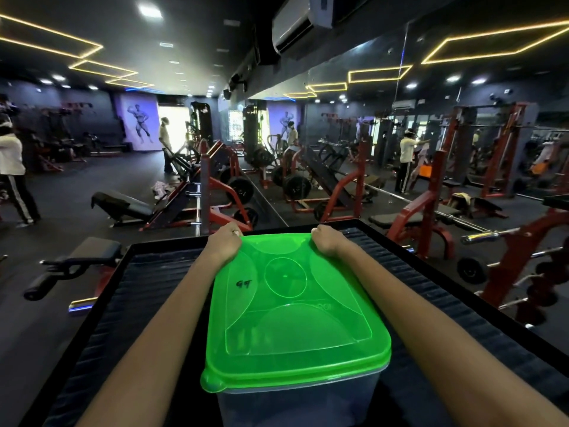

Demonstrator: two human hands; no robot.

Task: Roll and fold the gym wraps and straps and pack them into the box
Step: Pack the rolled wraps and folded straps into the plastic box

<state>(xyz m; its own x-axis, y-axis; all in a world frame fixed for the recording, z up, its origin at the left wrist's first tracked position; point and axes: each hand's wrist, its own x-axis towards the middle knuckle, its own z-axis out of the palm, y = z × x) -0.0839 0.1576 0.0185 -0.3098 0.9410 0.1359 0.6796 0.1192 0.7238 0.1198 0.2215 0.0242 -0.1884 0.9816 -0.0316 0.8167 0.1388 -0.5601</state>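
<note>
A clear plastic box (295,405) with a bright green lid (292,318) stands on a black ribbed table (138,291) right in front of me. The lid lies on top of the box. My left hand (223,245) grips the lid's far left corner, its fingers curled over the far edge. My right hand (331,241) grips the far right corner the same way. What is inside the box is hidden by the lid and the cloudy wall. No wraps or straps show.
The table's raised black rim (446,278) runs around the ribbed top. Beyond it stand red weight machines (221,192), benches (123,204) and a barbell (483,235) at right. People stand far off at the left and back.
</note>
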